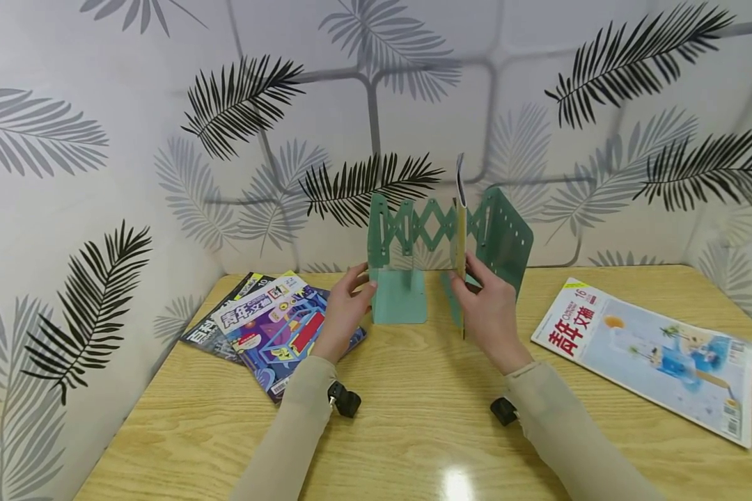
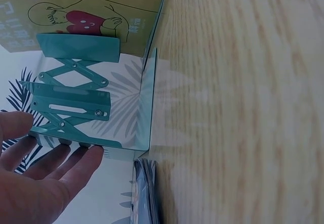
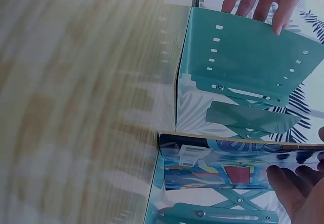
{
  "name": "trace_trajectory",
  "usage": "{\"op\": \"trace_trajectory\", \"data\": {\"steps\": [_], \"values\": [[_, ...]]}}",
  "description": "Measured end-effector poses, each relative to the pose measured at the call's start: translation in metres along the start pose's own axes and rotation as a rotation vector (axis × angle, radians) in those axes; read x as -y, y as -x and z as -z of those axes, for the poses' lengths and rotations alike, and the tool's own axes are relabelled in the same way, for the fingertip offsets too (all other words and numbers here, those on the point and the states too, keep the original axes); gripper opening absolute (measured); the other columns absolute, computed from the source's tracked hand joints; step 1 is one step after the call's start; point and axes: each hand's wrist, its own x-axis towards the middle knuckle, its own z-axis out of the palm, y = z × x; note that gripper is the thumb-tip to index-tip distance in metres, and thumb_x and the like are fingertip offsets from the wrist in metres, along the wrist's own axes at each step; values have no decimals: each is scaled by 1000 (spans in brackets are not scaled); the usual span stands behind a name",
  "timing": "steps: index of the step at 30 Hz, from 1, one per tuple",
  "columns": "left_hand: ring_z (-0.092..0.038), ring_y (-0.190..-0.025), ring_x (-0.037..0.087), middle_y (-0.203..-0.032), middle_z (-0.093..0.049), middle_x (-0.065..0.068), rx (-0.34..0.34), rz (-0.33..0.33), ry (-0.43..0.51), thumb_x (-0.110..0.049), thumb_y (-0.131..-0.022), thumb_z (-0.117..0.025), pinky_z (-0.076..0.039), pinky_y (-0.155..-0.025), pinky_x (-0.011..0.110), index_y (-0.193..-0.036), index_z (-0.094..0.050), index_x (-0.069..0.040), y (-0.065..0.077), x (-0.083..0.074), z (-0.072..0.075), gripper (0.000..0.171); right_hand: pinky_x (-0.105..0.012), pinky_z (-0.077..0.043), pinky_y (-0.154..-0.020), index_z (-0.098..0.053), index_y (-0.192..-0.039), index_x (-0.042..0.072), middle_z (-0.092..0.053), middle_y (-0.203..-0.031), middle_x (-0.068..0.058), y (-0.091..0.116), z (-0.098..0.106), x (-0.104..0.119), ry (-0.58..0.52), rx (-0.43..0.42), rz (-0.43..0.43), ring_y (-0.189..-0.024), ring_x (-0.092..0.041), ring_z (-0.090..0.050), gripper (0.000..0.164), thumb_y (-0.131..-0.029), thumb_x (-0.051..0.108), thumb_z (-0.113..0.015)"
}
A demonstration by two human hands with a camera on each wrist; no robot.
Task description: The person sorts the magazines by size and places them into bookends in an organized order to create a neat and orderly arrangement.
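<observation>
A green expandable metal book rack [image 1: 397, 298] with crisscross folding links stands at the back of the table. My left hand [image 1: 346, 306] grips its left end panel, thumb on one side and fingers on the other. Between the rack's two ends, my right hand [image 1: 491, 313] holds a magazine [image 1: 461, 233] upright, its spine edge-on in the head view. Its yellow side with a drawn figure faces the left wrist view. A colourful magazine cover [image 3: 202, 158] shows under my right fingertips in the right wrist view. The right end panel [image 1: 507, 236] stands just beyond my right hand.
Left of the rack, a purple magazine [image 1: 282, 327] overlaps a dark one [image 1: 216, 341] on the wooden table [image 1: 407, 431]. A light blue magazine [image 1: 652, 355] lies flat on the right. Behind the rack rises a leaf-patterned wall [image 1: 326, 125].
</observation>
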Motion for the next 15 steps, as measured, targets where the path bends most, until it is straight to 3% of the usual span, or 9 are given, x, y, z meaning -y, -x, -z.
{"op": "trace_trajectory", "data": {"steps": [9,15], "values": [[-54,-124,29,-143,-49,12,6,-10,1,-20,-103,-54,-48,-96,49,-149,-44,-20,0,0,0,47,-38,-55,-86,-51,-144,10,-62,-130,-14,0,9,0,3,12,41,-115,-26,-62,53,-94,17,-68],[-53,-125,30,-144,-49,13,15,-6,8,-20,-103,-54,-47,-97,50,-149,-44,-19,0,0,1,47,-42,-52,-90,-51,-144,10,-62,-131,-12,1,17,5,58,22,46,-119,-25,-59,54,-95,26,-67]]}}
